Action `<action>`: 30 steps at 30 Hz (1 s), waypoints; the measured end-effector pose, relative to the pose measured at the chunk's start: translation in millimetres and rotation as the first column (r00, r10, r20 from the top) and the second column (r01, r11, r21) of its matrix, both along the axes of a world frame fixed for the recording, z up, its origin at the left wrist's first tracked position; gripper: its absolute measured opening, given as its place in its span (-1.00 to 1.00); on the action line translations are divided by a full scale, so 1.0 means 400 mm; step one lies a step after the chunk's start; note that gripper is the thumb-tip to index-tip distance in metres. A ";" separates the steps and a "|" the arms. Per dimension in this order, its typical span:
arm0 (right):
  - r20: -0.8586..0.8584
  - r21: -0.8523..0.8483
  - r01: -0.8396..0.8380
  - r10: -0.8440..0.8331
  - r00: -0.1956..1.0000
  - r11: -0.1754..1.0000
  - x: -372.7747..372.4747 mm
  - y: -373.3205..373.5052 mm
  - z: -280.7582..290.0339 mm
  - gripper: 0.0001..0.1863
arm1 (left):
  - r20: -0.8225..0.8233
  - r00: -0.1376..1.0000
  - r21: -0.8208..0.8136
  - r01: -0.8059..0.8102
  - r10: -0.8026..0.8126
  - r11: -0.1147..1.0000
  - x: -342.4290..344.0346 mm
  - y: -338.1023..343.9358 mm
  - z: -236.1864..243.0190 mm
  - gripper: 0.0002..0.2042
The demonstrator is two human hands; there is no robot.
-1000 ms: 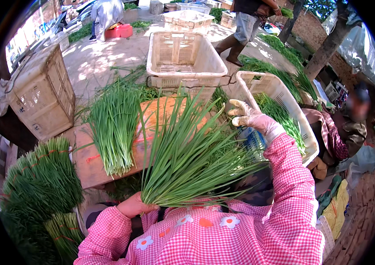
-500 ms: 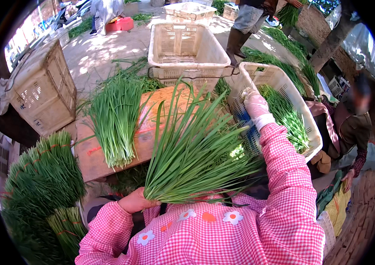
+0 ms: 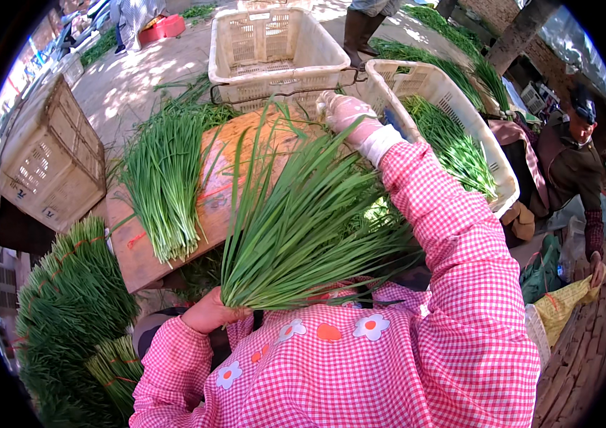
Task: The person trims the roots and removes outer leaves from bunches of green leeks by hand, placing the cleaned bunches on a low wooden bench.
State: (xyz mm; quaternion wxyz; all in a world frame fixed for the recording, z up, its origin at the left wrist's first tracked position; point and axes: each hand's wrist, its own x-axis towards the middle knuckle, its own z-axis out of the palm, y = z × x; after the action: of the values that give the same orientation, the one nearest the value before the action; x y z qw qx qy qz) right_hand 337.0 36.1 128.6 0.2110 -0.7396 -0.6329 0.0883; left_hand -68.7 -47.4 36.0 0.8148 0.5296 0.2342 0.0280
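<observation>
Low in front of me, my left hand (image 3: 216, 307) grips the base of a fanned bunch of long green leaves (image 3: 289, 228). My right hand (image 3: 353, 120), in a pale glove, is stretched forward near the empty white crate's front, left of a second crate; its fingers are curled and what they hold, if anything, cannot be made out. A neat pile of greens with pale stems (image 3: 164, 178) lies on the left of a wooden board (image 3: 132, 257). The second white crate (image 3: 478, 139) holds more greens (image 3: 445, 143).
An empty white crate (image 3: 278, 85) stands ahead, another crate (image 3: 53, 157) at left above tied bundles (image 3: 75, 299). A co-worker (image 3: 581, 171) at right has a hand on a yellow sack (image 3: 560, 310). Booted legs (image 3: 356, 39) stand behind the crates; a tree trunk (image 3: 517, 36) rises at back right.
My right hand has moved forward and leftward, its fingers going from spread to curled. The co-worker at right has reached down to the sack. The booted person has moved.
</observation>
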 end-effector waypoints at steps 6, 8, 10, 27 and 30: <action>-0.250 0.131 0.383 -0.344 0.905 0.914 0.246 -0.113 0.024 -0.77 | -0.036 0.986 0.010 -0.161 0.161 0.987 0.021 0.001 0.052 -0.73; -0.757 -0.035 0.272 -0.203 0.621 0.962 0.165 -0.160 0.048 -0.76 | -0.022 0.982 -0.020 -0.186 0.185 0.982 0.015 0.005 0.052 -0.73; -0.724 -0.282 0.150 -0.313 0.614 0.948 0.134 -0.180 0.067 -0.68 | -0.012 0.984 -0.029 -0.177 0.177 0.984 0.024 0.012 0.054 -0.73; -0.229 -0.156 0.215 -0.247 0.942 0.964 0.276 -0.283 -0.104 -0.61 | -0.088 0.981 -0.069 -0.178 0.172 0.982 0.008 0.025 0.015 -0.75; -0.500 -0.435 0.034 -0.273 0.822 0.900 0.119 -0.291 0.045 -0.49 | -0.080 0.975 -0.046 -0.211 0.207 0.976 -0.001 0.020 0.009 -0.76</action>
State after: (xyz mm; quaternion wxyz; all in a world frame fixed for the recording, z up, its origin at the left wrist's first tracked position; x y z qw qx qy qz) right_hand 384.6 -80.5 146.6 0.2316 -0.7597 -0.4497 0.4087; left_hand -68.9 -39.2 39.6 0.8122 0.4803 0.3195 0.0873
